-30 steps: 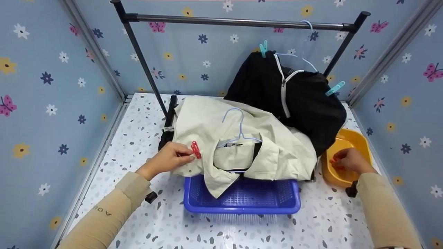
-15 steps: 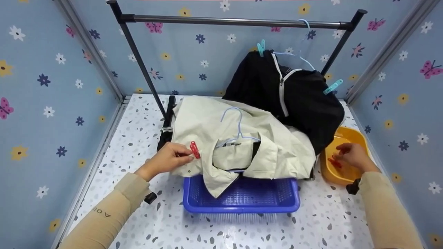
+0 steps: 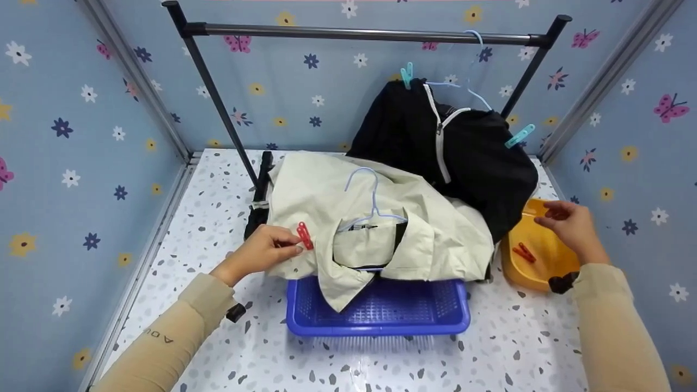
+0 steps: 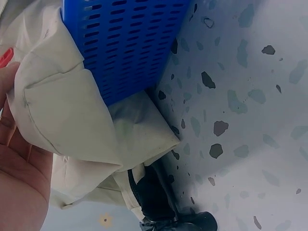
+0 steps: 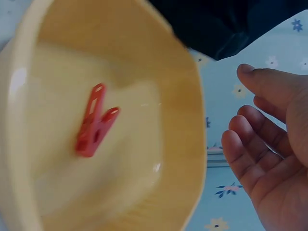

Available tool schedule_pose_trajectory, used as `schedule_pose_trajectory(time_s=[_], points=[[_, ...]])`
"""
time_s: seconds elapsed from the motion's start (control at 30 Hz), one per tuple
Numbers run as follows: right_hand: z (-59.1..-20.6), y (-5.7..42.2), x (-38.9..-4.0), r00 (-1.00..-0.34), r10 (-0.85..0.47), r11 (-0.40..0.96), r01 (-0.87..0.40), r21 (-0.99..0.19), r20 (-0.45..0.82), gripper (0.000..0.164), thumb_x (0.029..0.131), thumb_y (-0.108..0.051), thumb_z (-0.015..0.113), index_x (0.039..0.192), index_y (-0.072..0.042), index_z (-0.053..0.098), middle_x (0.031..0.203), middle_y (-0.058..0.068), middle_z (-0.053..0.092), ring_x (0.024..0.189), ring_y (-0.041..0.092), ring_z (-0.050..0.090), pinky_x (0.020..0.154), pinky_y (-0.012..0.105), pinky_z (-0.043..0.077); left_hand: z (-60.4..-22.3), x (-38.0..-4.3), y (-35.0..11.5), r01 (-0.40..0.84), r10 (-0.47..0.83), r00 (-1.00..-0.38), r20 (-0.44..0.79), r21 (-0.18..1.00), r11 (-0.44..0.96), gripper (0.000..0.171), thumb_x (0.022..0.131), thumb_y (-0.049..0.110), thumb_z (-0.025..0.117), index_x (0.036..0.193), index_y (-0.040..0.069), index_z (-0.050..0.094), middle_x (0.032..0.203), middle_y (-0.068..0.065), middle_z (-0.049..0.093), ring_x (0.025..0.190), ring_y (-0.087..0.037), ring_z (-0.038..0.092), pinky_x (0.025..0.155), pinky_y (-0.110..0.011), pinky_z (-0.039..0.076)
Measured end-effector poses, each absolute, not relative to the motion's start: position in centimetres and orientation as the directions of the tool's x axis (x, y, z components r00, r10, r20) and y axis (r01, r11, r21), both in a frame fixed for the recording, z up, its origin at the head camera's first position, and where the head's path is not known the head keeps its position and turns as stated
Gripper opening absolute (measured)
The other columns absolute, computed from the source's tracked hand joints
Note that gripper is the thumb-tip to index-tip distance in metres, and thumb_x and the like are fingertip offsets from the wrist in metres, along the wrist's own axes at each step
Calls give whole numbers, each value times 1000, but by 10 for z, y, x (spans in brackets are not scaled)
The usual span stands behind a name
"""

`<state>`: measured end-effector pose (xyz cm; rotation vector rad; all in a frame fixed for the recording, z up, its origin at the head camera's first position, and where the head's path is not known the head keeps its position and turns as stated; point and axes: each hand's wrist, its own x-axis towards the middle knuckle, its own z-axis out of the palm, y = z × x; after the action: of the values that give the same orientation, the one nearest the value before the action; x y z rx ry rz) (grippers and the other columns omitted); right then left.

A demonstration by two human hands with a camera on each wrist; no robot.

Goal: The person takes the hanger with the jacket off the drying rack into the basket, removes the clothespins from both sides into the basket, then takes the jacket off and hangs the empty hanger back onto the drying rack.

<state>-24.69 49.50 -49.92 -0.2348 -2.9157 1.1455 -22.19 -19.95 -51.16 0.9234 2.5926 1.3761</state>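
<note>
At the left edge of the cream collared jacket [image 3: 375, 201], my left hand [image 3: 253, 253] pinches a red clothespin [image 3: 305, 236] with thumb and fingertips. Whether the clothespin bites the cloth, I cannot tell. In the left wrist view, part of the jacket [image 4: 72, 110] hangs in front of that hand. A light blue hanger [image 3: 375, 198] pokes out of the jacket's neck. On the right, my right hand [image 3: 574, 228] holds nothing, its fingers loosely bent over the yellow tub's [image 3: 558, 245] far right rim. Inside that tub lies another red clothespin [image 5: 96, 120].
A blue basket [image 3: 378, 329] stands beneath the jacket's front. Behind it a black zip jacket [image 3: 479, 158] hangs from a dark rail [image 3: 348, 34], with turquoise clothespins [image 3: 520, 136] on both shoulders. Patterned walls enclose the speckled table [image 3: 261, 348].
My right hand has let go of the red clothespin in the yellow tub and lifted up and to the right. My left hand stays at the jacket's edge.
</note>
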Motion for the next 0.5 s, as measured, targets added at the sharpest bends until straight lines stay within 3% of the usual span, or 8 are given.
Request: schedule_pose_trajectory(time_s=[0.23, 0.5], points=[[-481, 487, -248, -984, 175, 718, 109, -688, 28, 50, 106, -26, 74, 145, 2, 61, 120, 11, 63, 98, 12, 55, 79, 2, 49, -511, -221, -198, 480, 534, -815, 224, 778, 406, 10, 95, 5, 80, 102, 6, 87, 94, -9, 83, 80, -2, 64, 74, -18, 52], [-465, 475, -245, -968, 206, 703, 43, -709, 146, 46, 104, -26, 76, 140, 2, 65, 105, -10, 61, 93, 1, 56, 80, 0, 48, -514, -221, -200, 485, 532, -814, 234, 777, 401, 9, 95, 5, 80, 101, 6, 87, 93, -9, 83, 79, -3, 63, 74, -18, 51]])
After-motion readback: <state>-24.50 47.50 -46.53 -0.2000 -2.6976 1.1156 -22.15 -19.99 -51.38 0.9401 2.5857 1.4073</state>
